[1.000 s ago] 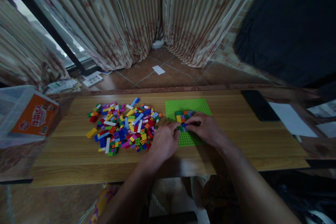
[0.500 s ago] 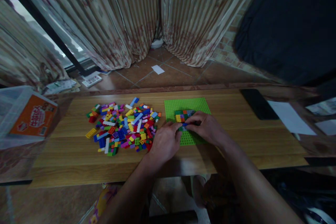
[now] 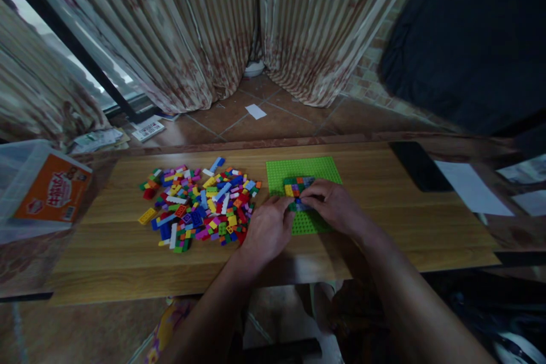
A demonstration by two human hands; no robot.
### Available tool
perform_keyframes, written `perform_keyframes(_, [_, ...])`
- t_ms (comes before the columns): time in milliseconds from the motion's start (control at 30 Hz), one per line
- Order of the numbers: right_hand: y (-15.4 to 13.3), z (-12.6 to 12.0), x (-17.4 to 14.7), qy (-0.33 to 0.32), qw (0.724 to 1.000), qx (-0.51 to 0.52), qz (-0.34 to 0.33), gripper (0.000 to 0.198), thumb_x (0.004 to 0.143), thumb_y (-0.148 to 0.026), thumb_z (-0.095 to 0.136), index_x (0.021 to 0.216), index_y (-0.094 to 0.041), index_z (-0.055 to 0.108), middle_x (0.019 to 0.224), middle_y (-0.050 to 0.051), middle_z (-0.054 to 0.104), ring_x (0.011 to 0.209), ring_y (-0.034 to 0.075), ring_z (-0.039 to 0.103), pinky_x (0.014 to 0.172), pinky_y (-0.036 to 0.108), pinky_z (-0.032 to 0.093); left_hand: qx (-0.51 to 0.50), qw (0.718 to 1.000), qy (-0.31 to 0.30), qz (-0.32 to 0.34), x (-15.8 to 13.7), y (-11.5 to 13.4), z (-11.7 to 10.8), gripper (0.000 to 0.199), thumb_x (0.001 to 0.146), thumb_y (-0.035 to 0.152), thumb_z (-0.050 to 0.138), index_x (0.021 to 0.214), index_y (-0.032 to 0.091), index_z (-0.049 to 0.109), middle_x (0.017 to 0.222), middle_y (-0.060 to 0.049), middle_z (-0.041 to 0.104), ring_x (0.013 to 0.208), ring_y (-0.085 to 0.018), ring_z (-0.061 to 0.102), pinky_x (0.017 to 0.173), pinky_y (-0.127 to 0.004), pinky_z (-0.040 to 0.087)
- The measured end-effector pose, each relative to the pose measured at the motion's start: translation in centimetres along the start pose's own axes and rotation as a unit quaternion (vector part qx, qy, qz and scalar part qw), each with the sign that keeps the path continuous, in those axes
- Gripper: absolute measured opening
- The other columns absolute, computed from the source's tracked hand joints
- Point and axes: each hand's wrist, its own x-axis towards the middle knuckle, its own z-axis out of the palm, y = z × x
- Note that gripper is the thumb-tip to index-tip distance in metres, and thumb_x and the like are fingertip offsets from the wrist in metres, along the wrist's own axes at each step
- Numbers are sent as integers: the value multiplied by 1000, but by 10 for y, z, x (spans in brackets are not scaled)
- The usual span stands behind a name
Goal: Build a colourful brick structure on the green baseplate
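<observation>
A: Where's the building going on?
B: On the green baseplate (image 3: 303, 166), flat on the counter (image 3: 128, 278). Near its middle sits a patch of coloured bricks (image 3: 294, 189).
A: And the hands?
B: With the baseplate as the dial's centre, the left hand (image 3: 268, 226) is at eight o'clock and the right hand (image 3: 335, 207) at four.
A: Are they gripping anything?
B: Both hands' fingers are bent nearly closed, tips meeting around a small blue brick (image 3: 297, 201) at the patch's six o'clock edge. I can't tell whether either pinches it.
A: What else is around?
B: A loose brick pile (image 3: 205, 205) at nine o'clock, and a black slab (image 3: 421, 166) between two and three.
</observation>
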Motion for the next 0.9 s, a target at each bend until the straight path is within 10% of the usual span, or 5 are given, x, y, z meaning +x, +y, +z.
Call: perform_keyframes(900, [-4, 9, -1, 13, 993, -64, -97, 18, 91, -21, 54, 82, -19, 69, 89, 5, 63, 85, 18, 57, 78, 33, 45, 66, 998, -22, 3, -4, 5, -2, 34, 90, 19, 49, 122, 18, 61, 108, -10, 66, 96, -23, 64, 88, -38, 53])
